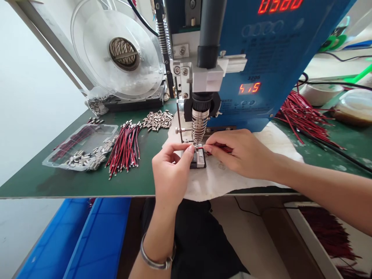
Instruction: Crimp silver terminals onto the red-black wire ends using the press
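Observation:
Under the tip of a soldering machine's spring-wrapped iron [200, 124], both of my hands meet at a small black-and-silver fixture [200, 159]. My left hand [173, 170] is closed in a pinch at the fixture's left side, and whatever lies between thumb and forefinger is too small to make out. From the right, my right hand [241, 153] pinches a thin red wire [200, 147] whose end reaches the fixture just below the iron. More red and dark strands [222, 149] show beneath that hand's fingers. A white cloth [215, 182] lies under the fixture.
Left of my hands lie a bundle of red-and-black wires [123, 149], a pile of small silver metal parts [158, 120] and a clear plastic tray [81, 166]. The blue machine housing [261, 46] stands behind. More red wires [305, 116] and a lidded tub [354, 106] are at right.

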Demonstrator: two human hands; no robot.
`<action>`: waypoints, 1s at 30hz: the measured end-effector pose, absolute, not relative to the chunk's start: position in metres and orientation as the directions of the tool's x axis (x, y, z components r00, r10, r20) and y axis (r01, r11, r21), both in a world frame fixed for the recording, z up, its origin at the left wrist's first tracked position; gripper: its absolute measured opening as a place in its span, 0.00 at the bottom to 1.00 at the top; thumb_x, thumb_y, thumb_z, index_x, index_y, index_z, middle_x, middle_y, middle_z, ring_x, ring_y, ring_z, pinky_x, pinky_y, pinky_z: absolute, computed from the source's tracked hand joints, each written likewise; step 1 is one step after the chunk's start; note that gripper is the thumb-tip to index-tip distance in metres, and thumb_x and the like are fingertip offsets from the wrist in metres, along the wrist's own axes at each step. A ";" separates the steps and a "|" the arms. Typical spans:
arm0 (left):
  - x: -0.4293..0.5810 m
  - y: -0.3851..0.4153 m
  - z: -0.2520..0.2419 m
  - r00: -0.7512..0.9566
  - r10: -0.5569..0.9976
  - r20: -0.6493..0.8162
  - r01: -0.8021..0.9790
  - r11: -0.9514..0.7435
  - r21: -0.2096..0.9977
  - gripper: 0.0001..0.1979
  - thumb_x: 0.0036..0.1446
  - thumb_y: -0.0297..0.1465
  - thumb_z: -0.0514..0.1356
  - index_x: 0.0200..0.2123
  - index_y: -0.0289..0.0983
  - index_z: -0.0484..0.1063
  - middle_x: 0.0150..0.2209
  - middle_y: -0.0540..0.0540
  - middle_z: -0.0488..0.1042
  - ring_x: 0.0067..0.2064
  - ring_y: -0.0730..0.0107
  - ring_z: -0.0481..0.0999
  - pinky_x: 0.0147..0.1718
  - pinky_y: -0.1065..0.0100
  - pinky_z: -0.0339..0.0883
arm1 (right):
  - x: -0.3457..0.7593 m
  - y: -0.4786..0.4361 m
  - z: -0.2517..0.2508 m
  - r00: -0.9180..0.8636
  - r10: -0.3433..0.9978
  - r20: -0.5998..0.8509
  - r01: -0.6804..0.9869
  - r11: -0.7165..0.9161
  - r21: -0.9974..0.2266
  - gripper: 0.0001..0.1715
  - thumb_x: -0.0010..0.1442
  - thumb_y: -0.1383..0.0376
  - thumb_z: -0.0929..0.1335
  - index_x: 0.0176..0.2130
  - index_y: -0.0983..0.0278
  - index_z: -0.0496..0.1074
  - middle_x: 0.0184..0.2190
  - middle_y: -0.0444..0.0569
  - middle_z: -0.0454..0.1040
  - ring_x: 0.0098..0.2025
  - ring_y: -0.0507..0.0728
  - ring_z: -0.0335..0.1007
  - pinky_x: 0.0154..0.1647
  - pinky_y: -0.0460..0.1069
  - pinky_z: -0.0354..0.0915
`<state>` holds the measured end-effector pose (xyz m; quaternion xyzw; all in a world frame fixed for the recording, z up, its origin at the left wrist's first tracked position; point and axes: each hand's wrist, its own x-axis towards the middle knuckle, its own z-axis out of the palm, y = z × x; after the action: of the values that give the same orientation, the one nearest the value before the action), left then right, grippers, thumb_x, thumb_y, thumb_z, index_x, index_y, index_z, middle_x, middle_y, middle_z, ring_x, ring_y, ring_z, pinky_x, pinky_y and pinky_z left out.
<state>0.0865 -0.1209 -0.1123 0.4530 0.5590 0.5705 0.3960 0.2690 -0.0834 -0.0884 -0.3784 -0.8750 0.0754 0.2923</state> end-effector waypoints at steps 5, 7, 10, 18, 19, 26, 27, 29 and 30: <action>0.090 -0.122 -0.108 -0.306 0.950 0.064 0.051 -0.051 0.997 0.09 0.51 0.36 0.71 0.29 0.37 0.79 0.19 0.55 0.59 0.23 0.76 0.55 0.24 0.69 0.46 | 0.269 -0.084 -0.088 -0.540 0.713 0.448 0.623 0.696 -0.357 0.15 0.70 0.62 0.65 0.33 0.63 0.75 0.25 0.44 0.76 0.27 0.53 0.67 0.32 0.48 0.57; 0.090 -0.122 -0.108 -0.302 0.951 0.063 0.051 -0.050 0.997 0.09 0.51 0.37 0.71 0.29 0.37 0.79 0.19 0.55 0.59 0.23 0.76 0.55 0.24 0.69 0.45 | 0.269 -0.084 -0.088 -0.539 0.712 0.450 0.622 0.697 -0.357 0.15 0.70 0.62 0.65 0.32 0.64 0.75 0.25 0.44 0.75 0.26 0.53 0.67 0.32 0.48 0.57; 0.090 -0.122 -0.107 -0.302 0.951 0.064 0.049 -0.052 0.997 0.09 0.51 0.36 0.71 0.29 0.37 0.80 0.18 0.55 0.59 0.23 0.76 0.54 0.24 0.69 0.45 | 0.269 -0.085 -0.088 -0.535 0.714 0.451 0.620 0.695 -0.364 0.15 0.70 0.63 0.65 0.32 0.63 0.74 0.25 0.44 0.75 0.27 0.53 0.67 0.32 0.48 0.57; 0.088 -0.122 -0.111 -0.297 0.952 0.068 0.053 -0.055 0.997 0.09 0.52 0.37 0.71 0.31 0.37 0.81 0.18 0.55 0.59 0.23 0.77 0.54 0.23 0.70 0.46 | 0.270 -0.084 -0.087 -0.528 0.706 0.471 0.607 0.702 -0.372 0.15 0.70 0.63 0.65 0.31 0.63 0.74 0.24 0.44 0.74 0.27 0.53 0.66 0.31 0.48 0.57; 0.088 -0.121 -0.112 -0.291 0.954 0.073 0.055 -0.060 0.997 0.09 0.53 0.37 0.71 0.31 0.37 0.82 0.19 0.55 0.59 0.23 0.78 0.54 0.23 0.70 0.46 | 0.270 -0.084 -0.087 -0.533 0.702 0.473 0.601 0.707 -0.372 0.15 0.69 0.63 0.65 0.31 0.63 0.73 0.24 0.44 0.74 0.26 0.53 0.66 0.31 0.48 0.57; 0.085 -0.120 -0.117 -0.284 0.955 0.089 0.080 -0.069 0.994 0.09 0.54 0.38 0.71 0.32 0.38 0.83 0.19 0.54 0.59 0.23 0.78 0.55 0.23 0.71 0.48 | 0.269 -0.083 -0.088 -0.534 0.693 0.484 0.590 0.716 -0.374 0.14 0.69 0.64 0.66 0.31 0.63 0.73 0.23 0.43 0.73 0.25 0.52 0.65 0.31 0.48 0.57; 0.085 -0.120 -0.117 -0.283 0.955 0.089 0.081 -0.069 0.994 0.09 0.54 0.38 0.71 0.32 0.38 0.83 0.19 0.54 0.59 0.23 0.78 0.55 0.23 0.71 0.48 | 0.269 -0.083 -0.088 -0.533 0.693 0.484 0.592 0.715 -0.372 0.14 0.69 0.64 0.66 0.31 0.63 0.74 0.23 0.43 0.73 0.25 0.52 0.65 0.31 0.48 0.57; 0.085 -0.120 -0.116 -0.283 0.955 0.090 0.082 -0.069 0.994 0.09 0.54 0.39 0.71 0.32 0.38 0.83 0.19 0.54 0.59 0.23 0.79 0.55 0.23 0.71 0.48 | 0.269 -0.083 -0.089 -0.536 0.696 0.478 0.596 0.713 -0.368 0.15 0.69 0.64 0.65 0.31 0.63 0.74 0.23 0.43 0.74 0.25 0.52 0.65 0.31 0.48 0.57; 0.085 -0.120 -0.116 -0.284 0.955 0.088 0.082 -0.068 0.994 0.10 0.54 0.39 0.71 0.32 0.38 0.83 0.19 0.54 0.59 0.23 0.79 0.55 0.23 0.71 0.48 | 0.269 -0.083 -0.089 -0.537 0.697 0.475 0.598 0.712 -0.367 0.15 0.69 0.63 0.65 0.31 0.63 0.74 0.23 0.43 0.74 0.25 0.52 0.66 0.31 0.48 0.57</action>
<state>0.0852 -0.1200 -0.1155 0.4592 0.5647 0.5683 0.3838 0.2690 -0.0833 -0.0887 -0.3708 -0.8731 0.0803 0.3063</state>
